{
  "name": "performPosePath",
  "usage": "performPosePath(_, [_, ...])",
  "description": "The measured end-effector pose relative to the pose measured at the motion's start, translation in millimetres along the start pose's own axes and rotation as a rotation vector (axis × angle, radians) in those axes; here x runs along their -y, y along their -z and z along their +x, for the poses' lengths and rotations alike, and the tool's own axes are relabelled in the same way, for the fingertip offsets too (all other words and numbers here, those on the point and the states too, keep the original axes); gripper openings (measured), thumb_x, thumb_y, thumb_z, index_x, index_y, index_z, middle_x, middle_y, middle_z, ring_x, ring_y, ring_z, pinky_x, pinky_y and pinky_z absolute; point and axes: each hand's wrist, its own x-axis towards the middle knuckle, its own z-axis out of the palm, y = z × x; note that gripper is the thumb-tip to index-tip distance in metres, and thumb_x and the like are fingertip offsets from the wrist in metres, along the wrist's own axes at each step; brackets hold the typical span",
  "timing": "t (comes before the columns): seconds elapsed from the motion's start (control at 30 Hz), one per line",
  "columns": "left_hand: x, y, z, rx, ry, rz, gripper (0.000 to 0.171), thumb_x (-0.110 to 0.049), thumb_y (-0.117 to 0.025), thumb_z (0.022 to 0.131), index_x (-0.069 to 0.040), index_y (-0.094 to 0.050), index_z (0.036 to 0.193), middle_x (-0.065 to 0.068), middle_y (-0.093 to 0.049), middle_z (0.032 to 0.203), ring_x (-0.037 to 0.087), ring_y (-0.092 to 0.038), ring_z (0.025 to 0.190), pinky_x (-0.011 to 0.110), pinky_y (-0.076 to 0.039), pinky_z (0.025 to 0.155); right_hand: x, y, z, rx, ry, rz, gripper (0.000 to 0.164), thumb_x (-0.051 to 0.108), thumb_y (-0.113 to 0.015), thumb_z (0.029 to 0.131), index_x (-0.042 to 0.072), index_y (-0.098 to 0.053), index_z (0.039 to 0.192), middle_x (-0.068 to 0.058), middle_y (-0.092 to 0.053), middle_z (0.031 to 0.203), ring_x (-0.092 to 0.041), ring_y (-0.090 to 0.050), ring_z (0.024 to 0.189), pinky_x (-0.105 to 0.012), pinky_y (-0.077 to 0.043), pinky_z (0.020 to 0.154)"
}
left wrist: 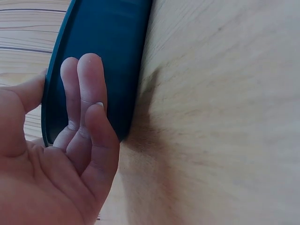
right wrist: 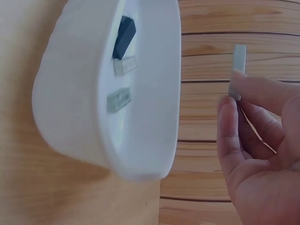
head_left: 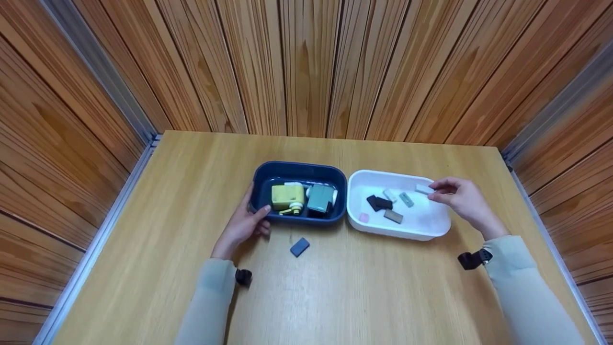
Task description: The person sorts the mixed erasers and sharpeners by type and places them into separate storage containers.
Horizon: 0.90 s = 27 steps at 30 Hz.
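Observation:
My left hand (head_left: 243,226) grips the left end of a navy plastic bin (head_left: 299,221), thumb at the rim and the other fingers along the outer wall. Inside that bin lie a yellow boxy item (head_left: 287,195) with a small crank-like arm and a teal boxy item (head_left: 320,198). My right hand (head_left: 465,200) pinches a pale, eraser-like block (right wrist: 239,58) between thumb and fingertips, raised over the right end of a white bin (head_left: 426,233). Several small blocks lie in the white bin, among them black blocks (head_left: 383,203), a grey-brown one (head_left: 393,216) and a pale green one (head_left: 406,199).
A blue-grey block (head_left: 300,247) lies on the wooden table (head_left: 335,297) in front of the navy bin. Side by side, the two bins stand near the middle of the table. Wood-patterned panels (head_left: 306,67) rise behind and on both sides.

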Motion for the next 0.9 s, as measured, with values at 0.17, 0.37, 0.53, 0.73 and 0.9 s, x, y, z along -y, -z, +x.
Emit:
performPosePath(0.17, [-3.7, 0.6, -1.3, 0.025, 0.015, -0.024, 0.082, -0.03, -0.061, 0.101, -0.049, -0.004, 0.156, 0.021, -0.067, 0.088, 0.034, -0.069, 0.076, 0.042, -0.058, 0.075, -4.8, 4.2, -1.7, 0.011, -0.017, 0.008, 0.043, 0.023, -0.07, 0.096, -0.002, -0.06, 0.129, -0.021, -0.059, 0.125, -0.03, -0.054, 0.108, -0.014, -0.045, 0.081])
performPosePath(0.37, [-0.2, -0.2, 0.7, 0.005, 0.003, -0.036, 0.081, -0.031, -0.063, 0.1, -0.053, -0.008, 0.155, 0.02, -0.067, 0.088, 0.032, -0.069, 0.074, 0.04, -0.058, 0.072, -5.0, 5.6, -3.9, 0.008, -0.014, 0.002, 0.042, 0.025, -0.07, 0.095, -0.002, -0.061, 0.127, -0.02, -0.06, 0.123, -0.029, -0.055, 0.105, -0.014, -0.047, 0.081])
performPosePath(0.53, [0.6, -1.4, 0.5, 0.001, -0.015, -0.038, 0.081, -0.029, -0.063, 0.1, -0.051, -0.009, 0.156, 0.02, -0.067, 0.086, 0.031, -0.069, 0.071, 0.039, -0.059, 0.068, -5.5, 5.5, -5.5, 0.011, -0.011, 0.004, 0.043, 0.024, -0.07, 0.095, -0.003, -0.06, 0.127, -0.021, -0.06, 0.123, -0.029, -0.055, 0.106, -0.013, -0.046, 0.081])
performPosePath(0.73, [0.9, -1.5, -0.3, 0.014, -0.018, -0.057, 0.082, -0.03, -0.064, 0.099, -0.049, -0.009, 0.157, 0.02, -0.065, 0.088, 0.03, -0.068, 0.07, 0.038, -0.058, 0.067, -7.7, 4.8, -6.5, 0.003, -0.004, 0.0, 0.039, 0.02, -0.07, 0.095, -0.004, -0.061, 0.126, -0.022, -0.061, 0.121, -0.025, -0.057, 0.101, -0.014, -0.047, 0.08])
performPosePath(0.9, [0.4, -1.0, 0.2, 0.012, -0.006, -0.057, 0.081, -0.03, -0.064, 0.099, -0.05, -0.01, 0.156, 0.021, -0.066, 0.088, 0.031, -0.069, 0.072, 0.038, -0.058, 0.069, -10.9, 5.3, -6.3, 0.001, -0.014, -0.005, 0.041, 0.022, -0.069, 0.096, -0.004, -0.061, 0.127, -0.021, -0.061, 0.121, -0.024, -0.057, 0.099, -0.015, -0.048, 0.08])
